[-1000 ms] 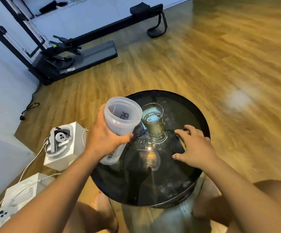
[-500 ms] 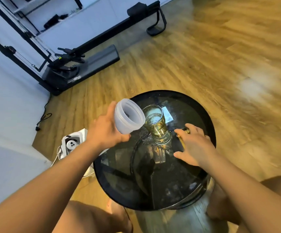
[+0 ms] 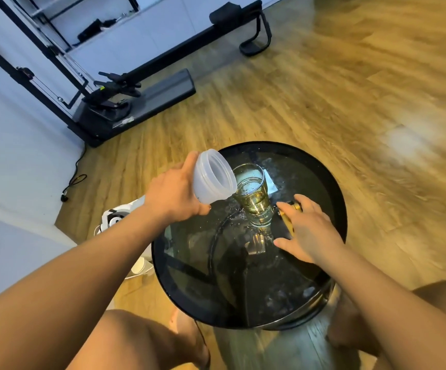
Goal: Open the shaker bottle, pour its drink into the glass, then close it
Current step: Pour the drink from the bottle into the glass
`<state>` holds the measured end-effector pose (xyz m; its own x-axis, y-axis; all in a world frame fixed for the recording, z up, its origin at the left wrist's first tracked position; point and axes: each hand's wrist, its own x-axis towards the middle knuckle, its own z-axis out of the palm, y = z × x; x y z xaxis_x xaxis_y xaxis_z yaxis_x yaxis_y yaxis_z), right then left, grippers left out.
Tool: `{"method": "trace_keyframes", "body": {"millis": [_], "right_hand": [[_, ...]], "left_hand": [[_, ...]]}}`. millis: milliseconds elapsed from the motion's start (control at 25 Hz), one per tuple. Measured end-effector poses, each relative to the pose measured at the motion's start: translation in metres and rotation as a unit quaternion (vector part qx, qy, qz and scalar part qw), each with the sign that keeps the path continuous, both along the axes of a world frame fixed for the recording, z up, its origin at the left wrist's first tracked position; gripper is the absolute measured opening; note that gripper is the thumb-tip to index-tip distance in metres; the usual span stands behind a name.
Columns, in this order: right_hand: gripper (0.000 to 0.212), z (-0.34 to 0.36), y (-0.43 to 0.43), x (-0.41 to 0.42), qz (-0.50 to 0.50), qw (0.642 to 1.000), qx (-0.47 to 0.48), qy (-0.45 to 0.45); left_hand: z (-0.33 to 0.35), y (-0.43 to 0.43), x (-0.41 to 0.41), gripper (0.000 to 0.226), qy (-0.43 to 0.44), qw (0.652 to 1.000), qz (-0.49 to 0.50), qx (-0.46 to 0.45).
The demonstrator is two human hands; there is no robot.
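Observation:
My left hand (image 3: 173,193) grips a translucent shaker bottle (image 3: 211,180) with no lid on it. The bottle is tipped nearly level, its open mouth at the left rim of a clear glass (image 3: 253,193). The glass stands on a round black table (image 3: 334,188) and holds yellow drink in its lower part. My right hand (image 3: 312,231) lies on the table to the right of the glass, fingers spread over a dark, gold-edged lid (image 3: 288,225) that is mostly hidden beneath it. Drops of liquid glint on the table around the glass.
A white slip (image 3: 271,182) lies behind the glass. White boxes (image 3: 115,217) sit on the wooden floor left of the table. A black exercise machine (image 3: 136,97) stands at the back left, with a cable (image 3: 75,180) along the wall. My knees are under the table's near edge.
My left hand has tipped the bottle further over, from slanted to nearly level, bringing its mouth to the glass rim. The yellow drink in the glass has risen. My right hand has stayed put.

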<state>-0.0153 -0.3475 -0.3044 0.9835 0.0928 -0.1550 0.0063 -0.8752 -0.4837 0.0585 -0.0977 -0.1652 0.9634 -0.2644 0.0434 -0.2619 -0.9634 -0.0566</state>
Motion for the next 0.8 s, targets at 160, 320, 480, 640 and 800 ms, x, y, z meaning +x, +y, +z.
{"method": "trace_keyframes", "body": {"millis": [160,320,480,640,800], "right_hand": [[0.088,-0.0009,0.0015,-0.0002,-0.003,1.000,0.007,-0.014],[0.088,-0.0027,0.0006,0.0006,-0.007,1.000,0.007,-0.012],[0.088,-0.0034,0.0014,0.0018,-0.008,1.000,0.010,-0.009],[0.089,-0.0045,0.0013,0.0022,-0.011,1.000,0.014,-0.010],[0.089,-0.0053,0.0011,0.0027,-0.011,1.000,0.015,-0.012]], "left_hand": [[-0.0003,0.0030,0.0010,0.111,-0.010,1.000,-0.011,0.013],[-0.0004,0.0046,0.0014,0.115,-0.009,1.000,-0.013,0.021],[0.0014,0.0058,0.0021,0.113,-0.009,1.000,-0.012,0.018],[0.0036,0.0051,0.0025,0.112,-0.011,1.000,-0.013,0.011],[0.0048,0.0050,0.0024,0.115,-0.010,1.000,-0.016,0.019]]}}
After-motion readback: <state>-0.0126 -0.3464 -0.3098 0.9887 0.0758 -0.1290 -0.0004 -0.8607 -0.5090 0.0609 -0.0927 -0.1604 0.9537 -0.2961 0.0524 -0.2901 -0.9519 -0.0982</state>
